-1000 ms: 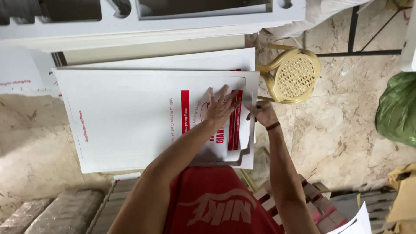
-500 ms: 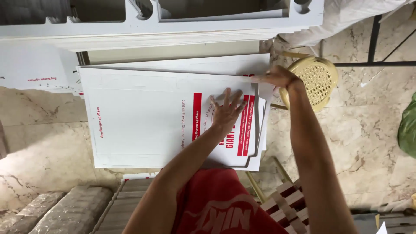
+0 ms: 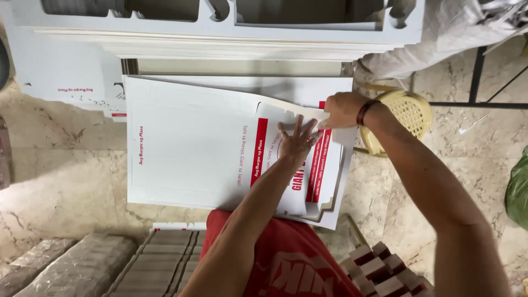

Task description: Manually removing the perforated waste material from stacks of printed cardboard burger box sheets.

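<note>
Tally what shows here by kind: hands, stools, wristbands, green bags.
Hands: 2, the left hand flat on the top sheet and the right hand pinching its far edge
Stools: 1, a yellow stool
Wristbands: 1, a wristband on the right wrist
Green bags: 1, a green bag
Total: 5

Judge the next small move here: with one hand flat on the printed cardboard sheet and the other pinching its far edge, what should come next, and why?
Probably keep the left hand pressing flat and let the right hand pull the raised edge further over. The right fingers already pinch the edge of the top cardboard sheet, which curls up off the stack while the rest lies flat.
</note>
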